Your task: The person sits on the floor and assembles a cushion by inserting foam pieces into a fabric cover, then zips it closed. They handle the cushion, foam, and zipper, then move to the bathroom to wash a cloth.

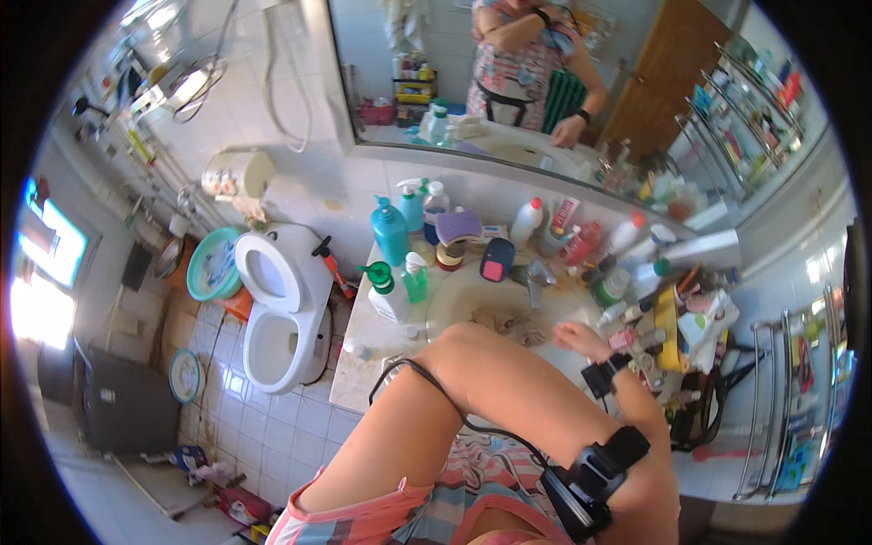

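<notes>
My left arm folds across my front, elbow over the sink's near edge. My left hand (641,488) is up by my right shoulder; its fingers are hidden behind the black wrist mount (604,463). A black cable (486,427) runs from that mount and loops round the bent arm. Over the right side of the sink (468,300), my right hand (583,341) hangs with loosely bent fingers and nothing visible in them. It wears a black wristband (604,372). A crumpled brownish cloth (518,329) lies in the sink, below the faucet (538,280).
Pump bottles (389,232) and a purple sponge (458,226) stand left of the faucet. Several bottles and a yellow basket (669,329) crowd the right side. A mirror (436,91) hangs above, a toilet (277,350) stands left, and a metal rack (786,400) stands right.
</notes>
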The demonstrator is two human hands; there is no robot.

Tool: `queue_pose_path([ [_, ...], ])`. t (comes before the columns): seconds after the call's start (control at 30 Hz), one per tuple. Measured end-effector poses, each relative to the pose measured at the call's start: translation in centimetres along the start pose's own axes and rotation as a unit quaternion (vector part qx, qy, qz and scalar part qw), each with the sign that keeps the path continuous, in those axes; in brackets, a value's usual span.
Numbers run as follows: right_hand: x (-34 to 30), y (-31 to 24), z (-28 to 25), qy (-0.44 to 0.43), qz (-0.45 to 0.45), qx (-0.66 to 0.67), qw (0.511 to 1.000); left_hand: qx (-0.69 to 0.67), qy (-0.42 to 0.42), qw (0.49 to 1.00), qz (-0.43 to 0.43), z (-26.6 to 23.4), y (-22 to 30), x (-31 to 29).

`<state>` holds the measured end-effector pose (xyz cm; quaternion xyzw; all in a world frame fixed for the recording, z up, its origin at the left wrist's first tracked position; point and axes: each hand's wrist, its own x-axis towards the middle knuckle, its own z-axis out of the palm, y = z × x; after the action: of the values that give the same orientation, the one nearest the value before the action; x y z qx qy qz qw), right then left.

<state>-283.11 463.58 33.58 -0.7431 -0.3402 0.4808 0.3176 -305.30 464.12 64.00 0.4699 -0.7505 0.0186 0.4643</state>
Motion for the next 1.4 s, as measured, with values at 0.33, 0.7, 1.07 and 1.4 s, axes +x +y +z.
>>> queue_pose_path([
  [0.33,-9.2,-0.4,2.8,-0.031,-0.042,-0.297,0.954,0.036,0.043,0.948,-0.313,0.9,8.7,-14.9],
  [0.7,-10.6,-24.6,11.7,0.021,-0.580,-0.363,0.729,-0.009,-0.060,0.712,-0.700,4.4,-0.5,-30.2],
  [1.07,-7.3,-27.8,21.7,-0.055,-0.431,-0.230,0.871,0.077,-0.003,0.676,-0.733,-0.9,-1.9,-36.6],
  [1.4,-8.5,-27.4,23.2,-0.138,-0.328,-0.086,0.930,0.081,0.049,0.625,-0.775,-0.7,1.5,-36.3],
])
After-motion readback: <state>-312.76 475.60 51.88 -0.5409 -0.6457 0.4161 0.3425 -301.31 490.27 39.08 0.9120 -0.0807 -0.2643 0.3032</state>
